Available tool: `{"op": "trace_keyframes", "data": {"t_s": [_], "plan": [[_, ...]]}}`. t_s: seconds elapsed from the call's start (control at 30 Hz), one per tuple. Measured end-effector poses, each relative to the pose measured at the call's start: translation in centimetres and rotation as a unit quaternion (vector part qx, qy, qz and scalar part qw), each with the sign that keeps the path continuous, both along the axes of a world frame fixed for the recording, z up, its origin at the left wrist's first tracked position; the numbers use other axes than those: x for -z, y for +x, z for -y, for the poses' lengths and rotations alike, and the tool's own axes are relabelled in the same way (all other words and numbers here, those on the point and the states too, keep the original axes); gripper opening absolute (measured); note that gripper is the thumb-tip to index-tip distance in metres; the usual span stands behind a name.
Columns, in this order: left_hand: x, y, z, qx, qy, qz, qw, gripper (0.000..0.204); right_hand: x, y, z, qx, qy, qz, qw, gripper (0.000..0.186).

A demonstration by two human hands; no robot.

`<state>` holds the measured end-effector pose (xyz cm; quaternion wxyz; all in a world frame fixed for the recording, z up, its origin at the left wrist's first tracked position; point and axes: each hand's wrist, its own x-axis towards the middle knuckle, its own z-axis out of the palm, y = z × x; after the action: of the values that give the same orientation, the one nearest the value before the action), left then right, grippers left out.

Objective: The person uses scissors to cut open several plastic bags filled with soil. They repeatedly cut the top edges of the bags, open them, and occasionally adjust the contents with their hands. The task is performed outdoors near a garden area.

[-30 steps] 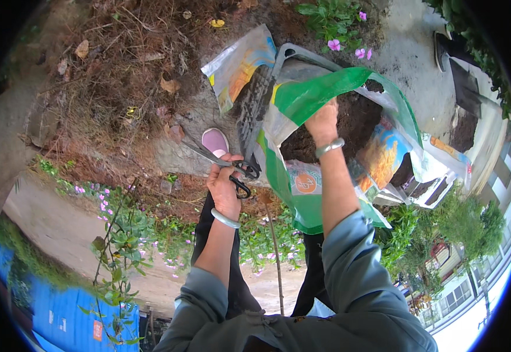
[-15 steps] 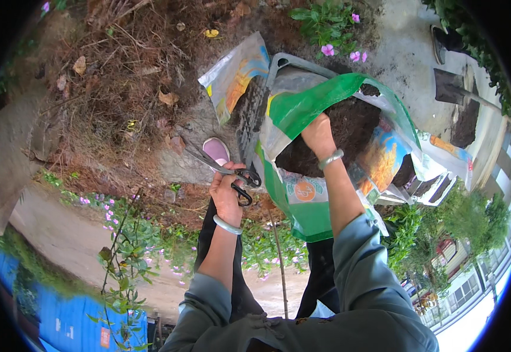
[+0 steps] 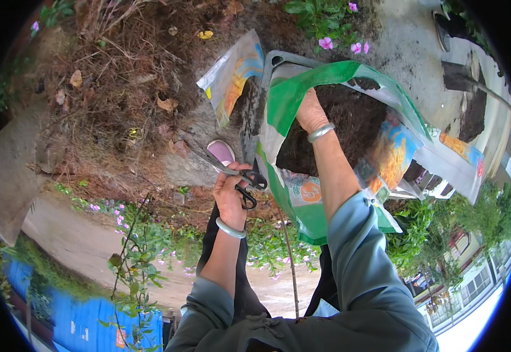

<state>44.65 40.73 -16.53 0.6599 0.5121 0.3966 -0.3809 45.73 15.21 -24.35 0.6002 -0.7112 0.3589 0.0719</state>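
Note:
My left hand point(image 3: 230, 190) is closed on a pair of scissors point(image 3: 247, 179) with black handles. Their blades point up and left, beside my pink shoe point(image 3: 221, 154). A large green and white plastic bag point(image 3: 300, 116) with a printed pattern stands open to the right, its cut rim spread wide. Dark soil point(image 3: 349, 126) lies inside. My right hand point(image 3: 311, 114) reaches into the opening against the inner left side of the green rim. The plastic covers its fingers, so their grip is hidden. The bag sits in a grey plastic crate point(image 3: 293, 57).
A cut piece of printed bag point(image 3: 235, 76) lies left of the crate. Dry pine needles point(image 3: 120, 94) cover the ground farther left. A shovel point(image 3: 464, 79) rests by spilled soil on concrete at the right. Pink flowers point(image 3: 326, 43) grow beyond the crate. A thin stem point(image 3: 288, 258) rises between my legs.
My right hand has moved farther away and slightly left along the inside of the bag, and the green far rim has shifted away. The left hand still holds the scissors.

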Motion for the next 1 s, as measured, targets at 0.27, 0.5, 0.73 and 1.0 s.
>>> {"op": "trace_keyframes", "data": {"t_s": [0.27,0.5,0.73,1.0], "plan": [[-0.4,1.6,-0.2,-0.019,0.014,-0.012,1.000,0.026,0.4,1.1,-0.7,-0.274,-0.199,-0.210,0.917,0.033],[-0.1,1.1,0.2,-0.015,0.007,-0.021,1.000,0.027,4.4,2.7,1.0,-0.453,-0.302,-0.233,0.806,0.038],[-0.5,1.9,-0.1,-0.001,0.009,0.040,0.999,0.023,2.1,3.4,1.3,-0.439,-0.306,-0.137,0.833,0.033],[-0.2,1.4,-0.7,-0.010,0.050,0.052,0.997,0.030,-1.4,-6.6,-5.7,-0.181,-0.055,-0.196,0.962,0.048]]}}
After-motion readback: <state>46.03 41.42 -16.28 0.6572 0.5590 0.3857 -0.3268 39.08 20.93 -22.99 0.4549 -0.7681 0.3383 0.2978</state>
